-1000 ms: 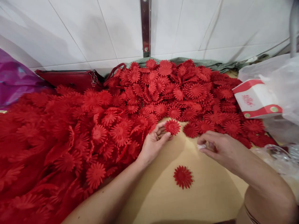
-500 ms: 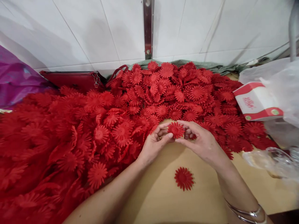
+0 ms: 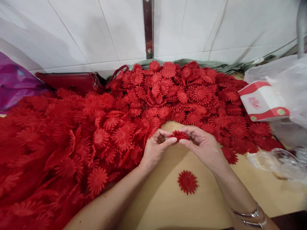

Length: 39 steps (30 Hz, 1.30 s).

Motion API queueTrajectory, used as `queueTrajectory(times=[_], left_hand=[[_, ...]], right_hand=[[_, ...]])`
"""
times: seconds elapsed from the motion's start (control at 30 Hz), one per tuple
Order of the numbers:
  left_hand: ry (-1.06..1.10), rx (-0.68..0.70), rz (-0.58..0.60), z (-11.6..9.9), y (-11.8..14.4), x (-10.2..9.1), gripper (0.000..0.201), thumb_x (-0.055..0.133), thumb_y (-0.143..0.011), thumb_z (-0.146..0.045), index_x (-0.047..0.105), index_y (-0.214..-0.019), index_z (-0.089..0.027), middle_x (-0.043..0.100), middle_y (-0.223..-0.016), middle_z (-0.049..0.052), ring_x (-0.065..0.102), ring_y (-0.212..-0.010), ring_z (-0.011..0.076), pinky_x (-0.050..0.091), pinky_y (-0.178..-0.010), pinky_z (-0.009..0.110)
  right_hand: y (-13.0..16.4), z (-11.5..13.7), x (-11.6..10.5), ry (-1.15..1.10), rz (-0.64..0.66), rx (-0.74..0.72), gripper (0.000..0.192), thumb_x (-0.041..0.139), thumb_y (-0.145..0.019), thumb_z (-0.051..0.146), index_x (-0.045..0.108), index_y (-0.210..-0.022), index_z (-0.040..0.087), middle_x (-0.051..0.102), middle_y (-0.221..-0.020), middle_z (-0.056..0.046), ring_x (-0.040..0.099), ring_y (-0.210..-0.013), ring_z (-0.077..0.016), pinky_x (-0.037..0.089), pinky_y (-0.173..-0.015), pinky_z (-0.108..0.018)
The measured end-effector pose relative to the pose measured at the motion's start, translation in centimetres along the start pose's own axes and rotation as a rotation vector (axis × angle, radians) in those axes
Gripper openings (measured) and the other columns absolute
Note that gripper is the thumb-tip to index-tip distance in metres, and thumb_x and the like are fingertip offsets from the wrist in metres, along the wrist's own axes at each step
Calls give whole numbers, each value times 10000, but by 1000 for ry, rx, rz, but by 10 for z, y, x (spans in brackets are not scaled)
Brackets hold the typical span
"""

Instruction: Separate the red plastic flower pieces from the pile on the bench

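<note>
Between both hands, just above the table, is a red artificial flower [image 3: 179,135], its petals tilted so I see it nearly edge-on. My left hand [image 3: 157,147] pinches its left side, thumb in front and fingers behind. My right hand [image 3: 200,144] grips the right side the same way, with thumb and forefinger. Below them a single darker red flower [image 3: 187,182] lies flat on the wooden table [image 3: 165,198]. A large heap of red flowers [image 3: 100,137] spreads from the left around behind my hands.
A red bag [image 3: 68,82] leans by the tiled wall behind the heap. Purple plastic [image 3: 16,81] is at far left. To the right stand a white and red box [image 3: 262,100] in clear plastic and some crumpled transparent plastic [image 3: 278,163].
The held flower has tipped from facing me to nearly edge-on. My right thumb has come in onto its front edge. The view has shifted slightly.
</note>
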<state>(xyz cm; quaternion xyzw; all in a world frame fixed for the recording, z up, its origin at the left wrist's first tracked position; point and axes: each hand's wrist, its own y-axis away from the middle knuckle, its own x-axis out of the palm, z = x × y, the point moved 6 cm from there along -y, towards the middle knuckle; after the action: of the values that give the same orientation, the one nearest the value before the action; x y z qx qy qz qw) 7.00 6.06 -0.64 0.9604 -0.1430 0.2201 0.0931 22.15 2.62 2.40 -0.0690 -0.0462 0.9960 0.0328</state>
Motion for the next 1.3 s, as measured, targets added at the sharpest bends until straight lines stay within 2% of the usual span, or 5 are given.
queueTrajectory(times=[0.3, 0.63, 0.83, 1.0, 1.3], left_hand=[[-30, 38, 28, -6, 0, 3, 319, 880, -719, -396, 682, -794, -157, 691, -748, -11, 640, -705, 107, 528, -741, 236], [-57, 14, 70, 0, -3, 1, 382, 770, -842, -461, 659, -1092, -193, 705, -940, 21, 659, -848, 136, 530, -819, 262], [-36, 71, -37, -1, -5, -7, 328, 860, -750, -285, 696, -1021, -204, 721, -994, 14, 653, -855, 117, 521, -843, 238], [-15, 59, -59, -1, -7, -8, 381, 885, -706, -251, 694, -1034, -216, 707, -986, -3, 655, -831, 100, 512, -875, 240], [-37, 48, 14, -1, -5, -5, 350, 866, -741, -281, 743, -1064, -227, 752, -967, 6, 680, -854, 127, 536, -863, 252]], right_hand=[[3, 13, 2, 239, -62, -220, 51, 689, -915, 236, 689, -966, 229, 707, -935, -19, 679, -883, -155, 554, -815, -283], [15, 32, 7, 655, -116, -617, 304, 545, -945, 54, 730, -1011, 286, 612, -1146, -71, 612, -1095, -211, 543, -923, -397], [10, 29, 8, 596, -60, -509, 110, 662, -919, 214, 711, -987, 285, 634, -1189, -88, 629, -1157, -257, 540, -1002, -470], [7, 31, 3, 575, -70, -451, 394, 728, -895, 322, 644, -1277, 281, 623, -1344, -110, 594, -1270, -271, 485, -1116, -482], [5, 18, 3, 504, -28, -352, 318, 673, -942, 304, 674, -1257, 258, 706, -1257, -96, 656, -1209, -244, 525, -1089, -441]])
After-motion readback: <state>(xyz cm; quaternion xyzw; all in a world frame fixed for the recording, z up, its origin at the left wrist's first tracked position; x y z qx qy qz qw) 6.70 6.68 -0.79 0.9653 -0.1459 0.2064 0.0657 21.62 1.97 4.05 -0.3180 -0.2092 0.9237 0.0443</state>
